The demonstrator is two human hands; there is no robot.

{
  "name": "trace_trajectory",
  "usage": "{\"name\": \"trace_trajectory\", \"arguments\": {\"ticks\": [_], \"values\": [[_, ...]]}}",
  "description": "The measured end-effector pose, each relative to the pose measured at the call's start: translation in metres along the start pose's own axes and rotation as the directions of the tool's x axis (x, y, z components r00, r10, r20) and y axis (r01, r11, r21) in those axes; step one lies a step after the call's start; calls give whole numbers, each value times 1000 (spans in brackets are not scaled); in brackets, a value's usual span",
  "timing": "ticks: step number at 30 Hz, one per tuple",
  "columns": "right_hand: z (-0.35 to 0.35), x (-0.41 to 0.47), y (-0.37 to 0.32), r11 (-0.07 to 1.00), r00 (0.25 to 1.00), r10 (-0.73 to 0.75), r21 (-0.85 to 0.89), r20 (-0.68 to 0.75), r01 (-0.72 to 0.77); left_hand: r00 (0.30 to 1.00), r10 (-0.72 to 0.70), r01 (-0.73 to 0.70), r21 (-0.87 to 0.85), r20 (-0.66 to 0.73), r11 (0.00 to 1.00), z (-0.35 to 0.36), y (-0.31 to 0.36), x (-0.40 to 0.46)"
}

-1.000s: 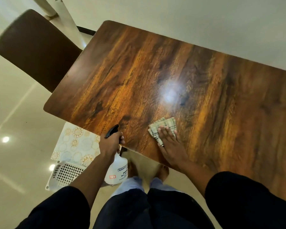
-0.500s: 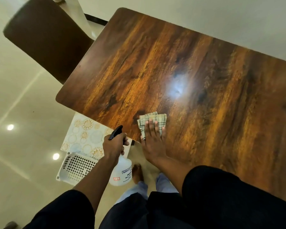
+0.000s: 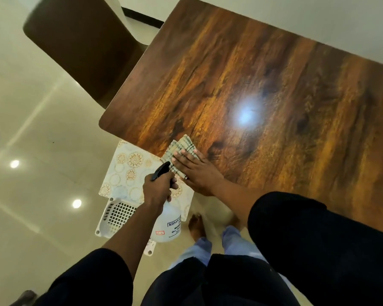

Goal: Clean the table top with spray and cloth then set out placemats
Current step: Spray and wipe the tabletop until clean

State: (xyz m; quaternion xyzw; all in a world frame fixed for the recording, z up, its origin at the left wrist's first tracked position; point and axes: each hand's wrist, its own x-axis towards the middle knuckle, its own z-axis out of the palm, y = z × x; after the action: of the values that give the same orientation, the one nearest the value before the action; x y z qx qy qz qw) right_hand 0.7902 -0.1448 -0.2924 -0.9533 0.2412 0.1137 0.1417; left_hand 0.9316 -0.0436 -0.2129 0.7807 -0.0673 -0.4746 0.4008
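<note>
Table top glossy wood-grain; cloth checked woven fabric; spray bottle translucent white plastic; floor glossy.

The floor is shiny and pale cream, with thin lines between big tiles. Two round lights shine back from it on the left. A dark brown chair stands at the far left, its seat partly under the table's far corner. The wall at the far side is plain white, with a dark strip along its bottom.
</note>
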Motion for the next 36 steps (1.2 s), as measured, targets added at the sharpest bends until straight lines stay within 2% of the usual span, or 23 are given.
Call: {"name": "trace_trajectory", "arguments": {"ticks": [3,5,8,10,13,17,21,23,24,25,28,31,33,36], "values": [[12,-33,10,1000,1000,-1,-20,-26,0,997,26,-28,25,66,999,4,2,2],[18,-61,12,997,996,71,25,-47,-70,991,29,-36,54,128,998,9,0,2],[32,-105,11,960,961,265,112,-84,-255,983,3,-26,121,186,992,18,-5,2],[43,-133,9,905,907,414,143,-80,-401,978,-14,-20,157,210,987,24,-12,0],[55,-169,5,783,792,609,204,-54,-588,972,-25,-21,192,233,981,32,-19,-6],[65,-193,-11,533,560,829,325,-15,-781,964,-23,-38,221,266,974,36,-27,-12],[61,-171,-29,268,318,946,415,55,-869,962,-13,-51,228,271,972,35,-30,-17],[51,-151,-38,197,267,959,458,93,-867,964,-6,-58,232,266,971,32,-31,-20],[47,-142,-43,214,290,952,464,97,-859,964,-2,-63,236,265,970,30,-32,-21],[45,-135,-48,269,344,935,459,86,-847,965,2,-66,238,261,969,29,-34,-21],[39,-119,-63,516,581,813,422,31,-746,972,14,-72,243,235,967,24,-35,-23],[37,-112,-68,723,764,646,325,-1,-610,976,28,-81,243,217,967,23,-36,-26],[38,-112,-65,806,829,559,245,-18,-539,976,32,-87,253,214,963,22,-37,-27],[43,-128,-52,863,875,482,198,-49,-465,972,52,-119,287,229,951,34,-40,-38]]}}
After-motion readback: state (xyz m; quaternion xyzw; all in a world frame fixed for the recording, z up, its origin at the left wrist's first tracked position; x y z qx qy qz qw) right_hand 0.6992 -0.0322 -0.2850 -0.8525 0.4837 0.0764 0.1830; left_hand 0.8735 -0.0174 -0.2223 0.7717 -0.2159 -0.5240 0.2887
